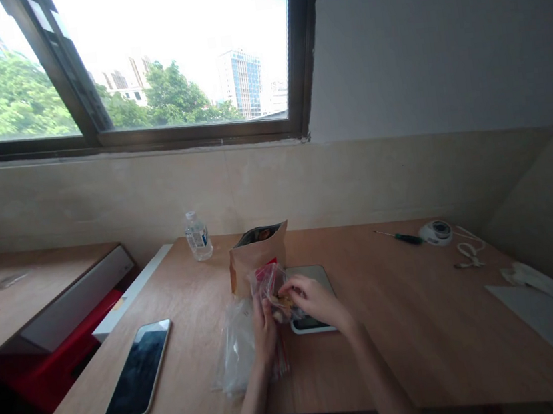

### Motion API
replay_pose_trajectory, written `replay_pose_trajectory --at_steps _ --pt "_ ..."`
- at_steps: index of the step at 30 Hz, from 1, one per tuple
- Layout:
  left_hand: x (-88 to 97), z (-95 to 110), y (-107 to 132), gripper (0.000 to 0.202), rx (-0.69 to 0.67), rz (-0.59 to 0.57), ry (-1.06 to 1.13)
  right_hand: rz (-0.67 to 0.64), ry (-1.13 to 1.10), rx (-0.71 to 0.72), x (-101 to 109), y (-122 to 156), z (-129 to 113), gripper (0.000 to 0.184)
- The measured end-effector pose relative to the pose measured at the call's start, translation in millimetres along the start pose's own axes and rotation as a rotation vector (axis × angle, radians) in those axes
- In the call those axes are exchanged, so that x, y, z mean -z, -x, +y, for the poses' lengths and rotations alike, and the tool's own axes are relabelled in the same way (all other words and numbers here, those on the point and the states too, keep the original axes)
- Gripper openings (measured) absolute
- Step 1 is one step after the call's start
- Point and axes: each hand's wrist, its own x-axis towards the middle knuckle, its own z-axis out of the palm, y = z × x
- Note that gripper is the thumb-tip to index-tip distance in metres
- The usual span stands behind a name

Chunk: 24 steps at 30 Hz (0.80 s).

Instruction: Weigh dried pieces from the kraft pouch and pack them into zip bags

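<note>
My left hand (264, 333) and my right hand (315, 301) meet over a small clear zip bag (269, 283) with a red strip and some brownish pieces inside. Both hands are closed on the bag, the left from below, the right pinching its side. Just behind it stands an open brown paper pouch (256, 253). A flat digital scale (310, 280) lies under and behind my right hand. A pile of clear plastic bags (238, 349) lies on the wooden table (422, 323) under my left wrist.
A smartphone (138, 372) on a cable lies at the table's left front. A small water bottle (198, 235) stands at the back. A screwdriver (401, 237), tape roll (437, 232), scissors (468, 254) and white sheets (552, 317) lie to the right. A second desk (25, 298) stands left.
</note>
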Motion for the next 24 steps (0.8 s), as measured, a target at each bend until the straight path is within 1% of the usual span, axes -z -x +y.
replay_pose_trajectory --at_steps 1,3,5,7,10,11,14,17,19,21,22,24 --pt "0.2 0.0 -0.1 0.046 0.002 -0.002 -0.008 -0.015 0.074 -0.007 -5.7 4.1 2.2 0.021" --pt "0.3 0.3 -0.3 0.046 0.005 0.005 -0.022 0.006 0.242 -0.042 -15.7 9.8 4.4 0.02" --pt "0.4 0.8 -0.7 0.044 -0.004 0.018 -0.023 0.031 0.373 -0.102 -22.0 13.1 4.8 0.026" --pt "0.5 0.7 -1.1 0.041 -0.023 0.025 -0.02 0.038 0.432 -0.155 -24.9 14.9 5.4 0.034" --pt "0.7 -1.4 -1.4 0.038 -0.033 0.034 -0.026 0.032 0.415 -0.205 -26.5 17.6 8.8 0.037" --pt "0.9 -2.4 -1.4 0.038 -0.028 0.042 -0.029 0.021 0.387 -0.216 -26.9 18.8 10.4 0.035" --pt "1.1 -4.9 -1.4 0.038 -0.01 0.066 -0.032 -0.005 0.288 -0.232 -25.8 23.3 13.1 0.02" --pt "1.1 -4.1 -1.0 0.039 0.0 0.074 -0.008 0.017 0.174 -0.211 -14.2 25.5 8.6 0.01" --pt "1.0 -1.6 -0.4 0.042 0.022 0.085 0.017 0.025 0.071 -0.181 2.4 21.6 -0.6 0.005" --pt "0.7 1.5 0.2 0.044 0.054 0.096 0.041 0.055 -0.024 -0.122 23.6 10.0 -14.8 0.004" --pt "0.5 3.0 0.4 0.045 0.07 0.101 0.053 0.104 -0.059 -0.071 34.3 0.9 -23.1 0.005" --pt "0.2 5.5 0.5 0.045 0.094 0.103 0.073 0.269 -0.133 0.078 51.9 -23.7 -39.7 0.01"
